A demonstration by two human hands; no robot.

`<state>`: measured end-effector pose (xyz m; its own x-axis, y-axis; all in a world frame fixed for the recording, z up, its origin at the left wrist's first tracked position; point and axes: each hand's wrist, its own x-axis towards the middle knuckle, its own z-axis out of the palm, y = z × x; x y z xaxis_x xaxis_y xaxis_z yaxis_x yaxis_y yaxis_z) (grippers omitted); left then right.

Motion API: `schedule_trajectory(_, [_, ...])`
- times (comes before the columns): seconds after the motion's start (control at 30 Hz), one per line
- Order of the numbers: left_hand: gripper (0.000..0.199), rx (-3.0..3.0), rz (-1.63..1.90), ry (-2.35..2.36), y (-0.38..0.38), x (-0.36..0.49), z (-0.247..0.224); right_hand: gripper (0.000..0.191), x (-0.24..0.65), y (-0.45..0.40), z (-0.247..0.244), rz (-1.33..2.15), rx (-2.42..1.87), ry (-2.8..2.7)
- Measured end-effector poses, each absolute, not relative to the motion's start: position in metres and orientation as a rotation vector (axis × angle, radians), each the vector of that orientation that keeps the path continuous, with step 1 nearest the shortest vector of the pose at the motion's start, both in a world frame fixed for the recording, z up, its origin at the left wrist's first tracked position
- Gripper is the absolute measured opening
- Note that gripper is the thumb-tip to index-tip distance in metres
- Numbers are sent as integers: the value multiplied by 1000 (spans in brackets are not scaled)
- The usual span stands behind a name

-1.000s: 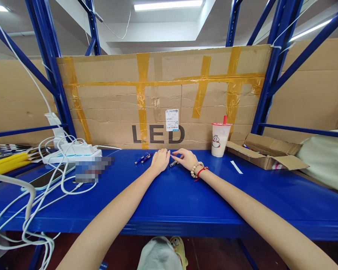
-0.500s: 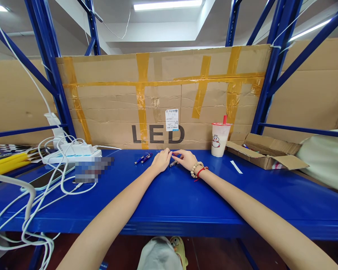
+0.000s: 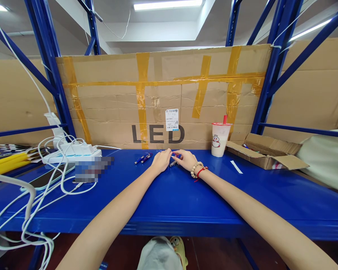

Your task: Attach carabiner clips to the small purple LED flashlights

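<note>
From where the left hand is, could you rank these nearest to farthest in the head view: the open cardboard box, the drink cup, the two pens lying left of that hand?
From the left hand:
1. Two pens, just to its left.
2. Drink cup, to its right, past the other hand.
3. Open cardboard box, farther right, beyond the cup.

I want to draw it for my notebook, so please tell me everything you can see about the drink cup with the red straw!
The cup looks like pale, see-through plastic with something whitish inside. It has a red rim, a short bit of red straw poking up, and a snowman-like picture on its side. It stands upright on the blue shelf, in front of the taped cardboard. The open box sits close on the right; I can't tell if they touch. Nobody is holding it.
</note>
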<state>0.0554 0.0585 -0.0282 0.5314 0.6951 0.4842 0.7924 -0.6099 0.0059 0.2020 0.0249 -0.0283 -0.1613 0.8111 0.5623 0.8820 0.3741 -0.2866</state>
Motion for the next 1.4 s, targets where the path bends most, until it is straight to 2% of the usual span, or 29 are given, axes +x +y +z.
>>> schedule_trajectory(0.53, [32,-2506,-642,-1293,58,57,-29,29,202,28,-32,-268,-1446,-2058])
schedule_trajectory(1.4, [32,-2590,-684,-1201,63,55,-31,33,196,17,-24,-576,-1730,-2237])
